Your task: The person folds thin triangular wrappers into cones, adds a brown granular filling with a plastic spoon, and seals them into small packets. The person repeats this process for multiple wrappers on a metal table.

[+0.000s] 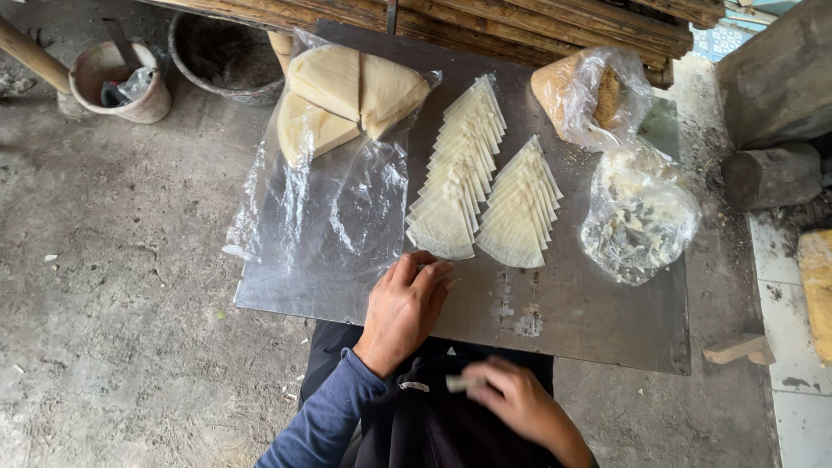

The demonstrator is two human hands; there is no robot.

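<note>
My left hand rests palm down on the metal sheet, fingers together, just below two fanned rows of pale triangular wrappers. My right hand is blurred over my lap near the sheet's front edge, and its fingers pinch a small pale piece. A stack of larger cream triangular sheets lies on a clear plastic bag at the sheet's far left.
Two clear plastic bags sit at the right: one with brown crumbly filling, one with white and dark bits. A small bucket and a dark basin stand on the concrete floor at the far left. Bamboo poles lie behind.
</note>
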